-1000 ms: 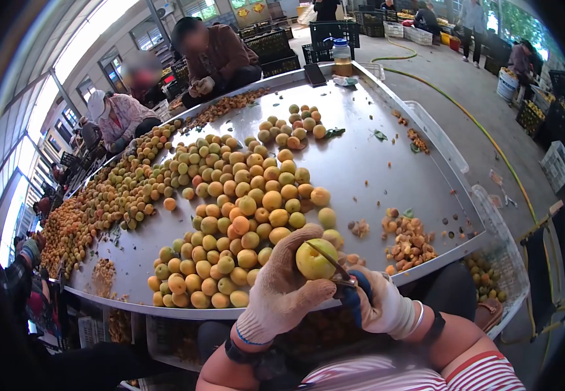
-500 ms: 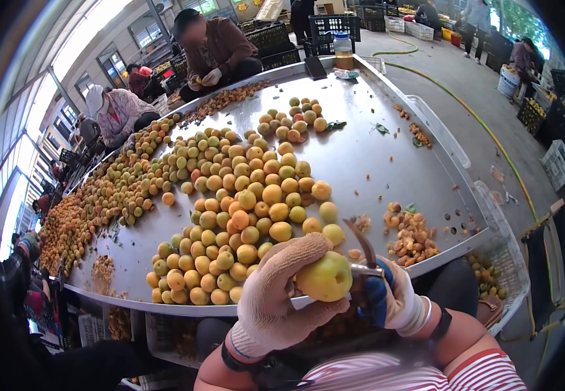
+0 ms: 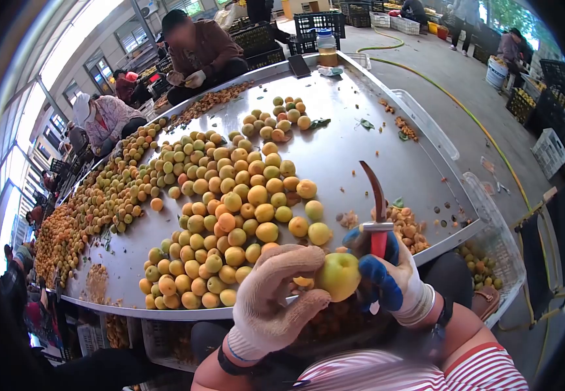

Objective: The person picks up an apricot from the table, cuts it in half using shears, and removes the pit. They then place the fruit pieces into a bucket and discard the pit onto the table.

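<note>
My left hand [image 3: 279,303], in a cream knit glove, is closed round a yellow-green apricot [image 3: 340,277] over the near edge of the table. My right hand [image 3: 393,283], in a white glove with blue-coated fingers, grips a curved knife [image 3: 378,225] by its red handle, blade pointing up and away from the fruit. Its blue fingertips touch the apricot's right side. A sliver of orange fruit shows by my left fingers. Just beyond my hands spreads a large heap of whole apricots [image 3: 235,255]. To the right lies a small pile of brownish-orange pieces [image 3: 409,228].
The metal table [image 3: 334,156] has a raised rim. A bottle [image 3: 326,47] and a dark phone [image 3: 299,65] stand at its far corner. Across the table a person [image 3: 201,52] works with gloved hands. A white crate [image 3: 497,260] of fruit sits at my right.
The knife blade has swung from beside the apricot to upright, away from it. The apricot has turned and shifted slightly right, and my right fingers now touch it. The view has shifted slightly.
</note>
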{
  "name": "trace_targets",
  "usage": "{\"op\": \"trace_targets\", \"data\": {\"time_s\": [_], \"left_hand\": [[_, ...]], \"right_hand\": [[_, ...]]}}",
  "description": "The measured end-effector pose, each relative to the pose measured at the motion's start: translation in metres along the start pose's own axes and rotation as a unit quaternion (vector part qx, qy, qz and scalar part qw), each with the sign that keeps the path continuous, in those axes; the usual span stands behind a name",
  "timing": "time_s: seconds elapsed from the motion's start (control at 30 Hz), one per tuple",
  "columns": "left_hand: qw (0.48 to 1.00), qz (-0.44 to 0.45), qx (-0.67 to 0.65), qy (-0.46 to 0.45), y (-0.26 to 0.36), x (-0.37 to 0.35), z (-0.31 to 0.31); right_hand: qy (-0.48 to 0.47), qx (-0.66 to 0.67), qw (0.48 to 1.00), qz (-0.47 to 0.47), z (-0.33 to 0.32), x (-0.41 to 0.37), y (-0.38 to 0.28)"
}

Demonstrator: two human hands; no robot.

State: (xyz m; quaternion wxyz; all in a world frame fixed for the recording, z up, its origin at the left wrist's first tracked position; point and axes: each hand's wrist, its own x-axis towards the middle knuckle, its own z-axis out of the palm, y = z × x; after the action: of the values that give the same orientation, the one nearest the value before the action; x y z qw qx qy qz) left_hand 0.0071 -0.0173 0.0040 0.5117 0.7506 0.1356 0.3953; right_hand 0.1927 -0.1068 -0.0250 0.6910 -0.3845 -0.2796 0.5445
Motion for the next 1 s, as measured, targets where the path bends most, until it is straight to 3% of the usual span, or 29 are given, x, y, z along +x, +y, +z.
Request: {"op": "trace_targets", "data": {"time_s": [0.07, 0.1, 0.2, 0.33, 0.4, 0.47, 0.53, 0.67, 1.0], "left_hand": [[0.962, -0.161, -0.220, 0.010, 0.005, 0.001, 0.006], [0.948, -0.193, -0.255, -0.001, 0.007, 0.002, 0.009], [0.956, -0.221, -0.186, -0.061, 0.005, 0.002, 0.007], [0.985, -0.122, -0.120, 0.015, 0.012, 0.005, -0.003], [0.994, -0.088, -0.059, 0.023, 0.006, 0.002, -0.011], [0.995, -0.068, -0.053, 0.058, 0.006, 0.001, -0.013], [0.996, -0.050, -0.028, 0.067, 0.004, 0.000, -0.017], [0.994, -0.001, 0.078, 0.073, 0.006, 0.001, -0.020], [0.967, 0.091, 0.208, 0.118, 0.007, 0.003, -0.015]], "right_hand": [[0.022, -0.050, 0.998, 0.015, 0.005, -0.002, -0.010], [0.023, -0.049, 0.998, 0.015, 0.006, -0.001, -0.009], [0.014, -0.052, 0.998, -0.020, 0.006, 0.001, -0.005], [-0.056, -0.135, 0.988, -0.040, -0.005, 0.000, -0.017], [-0.116, -0.323, 0.925, -0.164, -0.010, 0.000, -0.008], [-0.099, -0.332, 0.926, -0.151, -0.007, -0.004, -0.002], [-0.182, -0.379, 0.874, -0.242, -0.001, -0.001, -0.007], [-0.186, -0.413, 0.849, -0.271, -0.002, 0.001, 0.002], [-0.161, -0.436, 0.838, -0.285, -0.003, 0.002, 0.017]]}}
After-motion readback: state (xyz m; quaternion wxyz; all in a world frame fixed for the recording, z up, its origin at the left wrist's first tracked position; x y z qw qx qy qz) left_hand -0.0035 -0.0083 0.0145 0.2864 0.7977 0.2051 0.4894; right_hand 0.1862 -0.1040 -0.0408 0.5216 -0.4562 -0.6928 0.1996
